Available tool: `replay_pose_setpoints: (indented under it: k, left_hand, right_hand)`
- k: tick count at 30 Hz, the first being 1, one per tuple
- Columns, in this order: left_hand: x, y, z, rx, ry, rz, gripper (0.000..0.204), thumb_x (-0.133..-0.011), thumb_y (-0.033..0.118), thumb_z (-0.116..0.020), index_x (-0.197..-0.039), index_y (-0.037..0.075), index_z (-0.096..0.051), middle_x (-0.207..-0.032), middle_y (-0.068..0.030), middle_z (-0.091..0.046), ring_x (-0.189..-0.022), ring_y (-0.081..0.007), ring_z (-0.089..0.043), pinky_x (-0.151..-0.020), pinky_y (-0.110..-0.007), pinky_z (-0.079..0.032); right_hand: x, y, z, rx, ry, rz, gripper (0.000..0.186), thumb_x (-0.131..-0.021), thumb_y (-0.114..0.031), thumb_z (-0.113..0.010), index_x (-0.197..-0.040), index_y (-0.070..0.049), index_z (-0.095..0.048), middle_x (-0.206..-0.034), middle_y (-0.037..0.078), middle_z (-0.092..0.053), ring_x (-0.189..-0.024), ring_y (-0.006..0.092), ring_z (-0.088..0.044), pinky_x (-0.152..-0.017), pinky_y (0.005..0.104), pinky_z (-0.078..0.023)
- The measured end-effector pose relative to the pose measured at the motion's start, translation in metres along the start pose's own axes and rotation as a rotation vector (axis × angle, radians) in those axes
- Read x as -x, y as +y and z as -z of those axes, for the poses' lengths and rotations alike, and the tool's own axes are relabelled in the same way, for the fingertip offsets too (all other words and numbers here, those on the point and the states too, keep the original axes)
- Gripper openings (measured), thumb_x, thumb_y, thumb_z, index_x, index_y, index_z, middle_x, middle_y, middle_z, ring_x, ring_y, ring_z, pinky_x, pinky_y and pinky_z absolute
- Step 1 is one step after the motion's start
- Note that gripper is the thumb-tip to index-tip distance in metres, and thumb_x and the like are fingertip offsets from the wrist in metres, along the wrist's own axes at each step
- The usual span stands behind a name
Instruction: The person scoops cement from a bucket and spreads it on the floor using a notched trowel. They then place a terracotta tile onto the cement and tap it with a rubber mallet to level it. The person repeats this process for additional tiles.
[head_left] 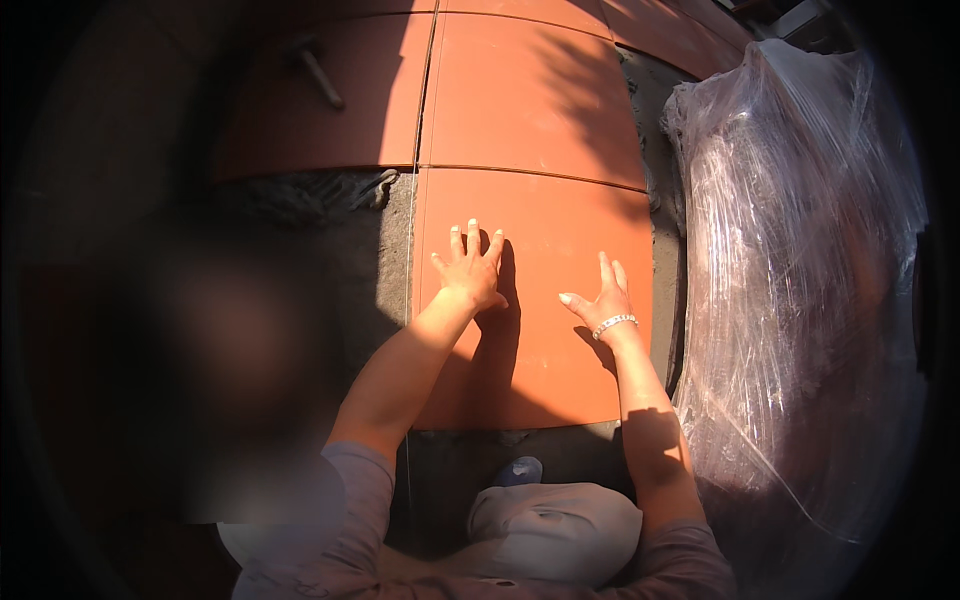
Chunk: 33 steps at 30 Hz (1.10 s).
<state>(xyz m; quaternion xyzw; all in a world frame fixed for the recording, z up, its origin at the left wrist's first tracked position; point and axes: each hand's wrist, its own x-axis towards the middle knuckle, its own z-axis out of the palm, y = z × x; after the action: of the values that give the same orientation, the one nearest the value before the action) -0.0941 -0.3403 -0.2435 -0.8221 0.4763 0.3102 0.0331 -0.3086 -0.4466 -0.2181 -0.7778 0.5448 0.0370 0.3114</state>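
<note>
A large orange-red paving slab (560, 375) lies flat in front of me. Its far edge meets another slab of the same kind (520, 95) along a narrow joint. My left hand (470, 268) is on or just above the slab's left half, fingers spread and nothing in them. Toward the slab's right edge is my right hand (608, 295), wearing a bracelet, its fingers stretched out and thumb apart. Whether the right palm touches the slab I cannot tell. A thin string (411, 240) runs along the slab's left edge.
A stack wrapped in clear plastic film (790, 260) stands close on the right. Grey bedding mortar (395, 255) shows left of the slab. A tool with a handle (320, 78) lies on the shaded far-left slab (375, 115). A blurred person (240, 340) is at the left.
</note>
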Motion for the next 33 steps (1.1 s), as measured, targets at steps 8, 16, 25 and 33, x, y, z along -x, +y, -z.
replay_pose_setpoints:
  k: [8, 16, 25, 33]
  left_hand:
    - [-0.028, -0.02, 0.027, 0.132, 0.094, -0.022, 0.08, -0.073, 0.045, -0.08, -0.139, 0.017, -0.047, -0.149, -0.0187, -0.035, -0.14, -0.0396, -0.031, -0.105, -0.065, -0.035]
    - [-0.138, -0.181, 0.132, 0.191, 0.679, 0.217, 0.045, -0.084, 0.031, -0.071, -0.118, 0.003, -0.062, -0.118, -0.0229, -0.059, -0.111, -0.0381, -0.06, -0.092, -0.045, -0.051]
    - [-0.198, -0.269, 0.137, 0.116, 0.573, 0.343, 0.064, -0.09, 0.029, -0.061, -0.149, 0.017, -0.037, -0.142, -0.0334, -0.041, -0.132, -0.0465, -0.042, -0.108, -0.048, -0.038]
    - [-0.222, -0.273, 0.144, 0.269, 0.614, 0.279, 0.038, -0.095, 0.032, -0.056, -0.131, 0.019, -0.054, -0.131, -0.0255, -0.051, -0.121, -0.0442, -0.052, -0.098, -0.05, -0.046]
  right_hand:
    - [-0.045, -0.07, -0.029, 0.505, -0.442, -0.265, 0.134, -0.066, -0.042, -0.089, -0.156, -0.03, 0.009, -0.162, 0.017, 0.014, -0.149, 0.0423, 0.002, -0.112, 0.0579, -0.032]
    - [-0.047, -0.059, -0.04, 0.524, -0.449, -0.256, 0.134, -0.067, -0.037, -0.089, -0.156, -0.024, 0.011, -0.16, 0.019, 0.02, -0.148, 0.0455, 0.005, -0.114, 0.0567, -0.03]
    - [-0.052, -0.061, -0.043, 0.525, -0.473, -0.27, 0.137, -0.065, -0.039, -0.09, -0.156, -0.02, 0.011, -0.159, 0.022, 0.02, -0.147, 0.0479, 0.006, -0.115, 0.0567, -0.028]
    - [-0.054, -0.062, -0.042, 0.516, -0.473, -0.257, 0.138, -0.064, -0.04, -0.09, -0.156, -0.02, 0.01, -0.159, 0.022, 0.021, -0.147, 0.0481, 0.008, -0.114, 0.0577, -0.028]
